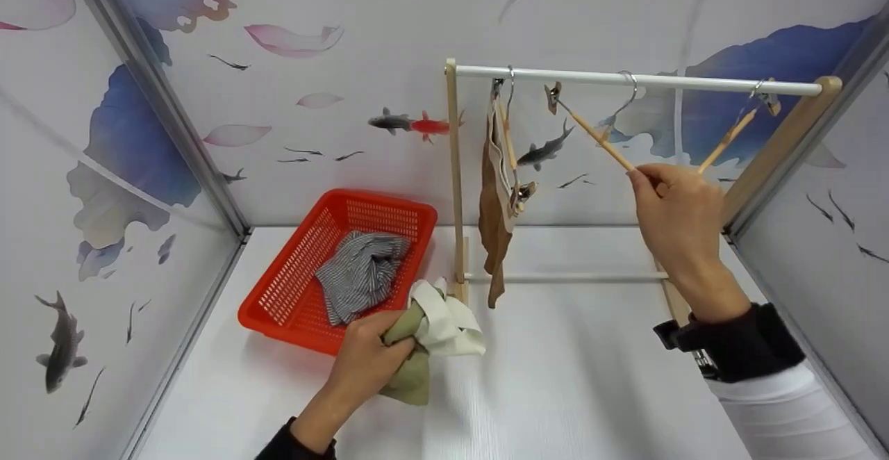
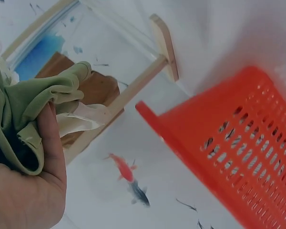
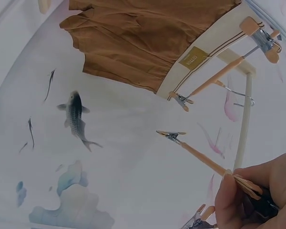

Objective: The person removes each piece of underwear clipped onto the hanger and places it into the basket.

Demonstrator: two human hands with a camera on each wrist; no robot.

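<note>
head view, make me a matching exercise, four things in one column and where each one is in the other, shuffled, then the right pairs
Things
1. red basket
2. brown garment
3. striped cloth
4. green garment

Places
A. inside the red basket
B. gripped by the left hand
C. standing on the white tabletop
D. clipped to a hanger on the rack

Right pairs: 1-C, 2-D, 3-A, 4-B
</note>
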